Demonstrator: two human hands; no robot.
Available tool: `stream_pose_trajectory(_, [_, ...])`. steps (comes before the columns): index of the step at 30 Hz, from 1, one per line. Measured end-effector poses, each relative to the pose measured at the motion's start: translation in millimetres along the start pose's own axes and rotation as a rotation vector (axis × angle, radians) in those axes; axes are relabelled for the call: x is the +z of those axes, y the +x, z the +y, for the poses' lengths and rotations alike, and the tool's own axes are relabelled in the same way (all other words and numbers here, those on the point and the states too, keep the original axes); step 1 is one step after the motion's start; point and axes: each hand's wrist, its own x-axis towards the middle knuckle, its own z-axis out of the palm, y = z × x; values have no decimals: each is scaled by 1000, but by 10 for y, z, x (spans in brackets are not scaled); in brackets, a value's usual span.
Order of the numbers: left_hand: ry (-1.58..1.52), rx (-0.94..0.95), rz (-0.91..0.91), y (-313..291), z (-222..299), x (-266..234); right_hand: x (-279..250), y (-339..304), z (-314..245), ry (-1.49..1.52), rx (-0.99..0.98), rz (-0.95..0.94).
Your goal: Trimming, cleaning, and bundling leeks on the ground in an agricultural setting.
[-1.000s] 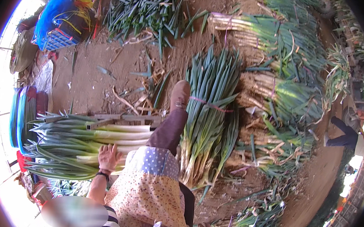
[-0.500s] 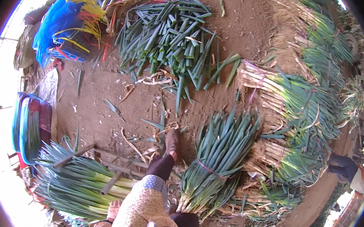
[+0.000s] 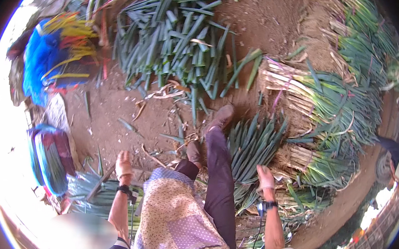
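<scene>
My left hand [image 3: 123, 166], wrapped in a pale covering with bare fingertips, is held up with its fingers stretched forward, and nothing shows in it. Just left of it, green onions [image 3: 86, 191] lie across a low wooden rack [image 3: 102, 182], partly hidden by my arm. My right hand [image 3: 265, 179] is also extended and open, at the right side of a tied bundle of green onions [image 3: 253, 149]. Whether it touches the leaves I cannot tell. My right leg hides part of this bundle.
Cut green leaf tops [image 3: 177, 44] are heaped ahead. Tied onion bundles [image 3: 321, 100] line the right side. At left are rolls of blue twine [image 3: 51, 160] and blue netting [image 3: 42, 62] with yellow strips. Leaf scraps litter the dirt floor [image 3: 102, 127].
My right leg has stepped forward, beside the tied bundle. Both hands and forearms have come up into view; before, only my left hand showed, low by the onions on the rack.
</scene>
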Motion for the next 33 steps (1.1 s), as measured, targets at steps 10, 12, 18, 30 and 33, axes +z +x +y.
stream_pose_trajectory(10, [-544,-335,-3,2204,574,-717,706,1436,-1617,-347,-241,-7])
stream_pose_trajectory(12, [-833,-314,46,2552,-85,-758,857,1723,-1814,-281,-153,-55])
stream_pose_trajectory(18, [244,198,-111,4014,-763,-1506,700,2605,-2048,-552,-237,125])
stream_pose_trajectory(30, [180,533,-22,6857,162,-2076,1249,3920,-2736,243,-350,153])
stream_pose_trajectory(33, [-722,365,-76,7201,104,-1590,1905,3900,-2928,16,-254,270])
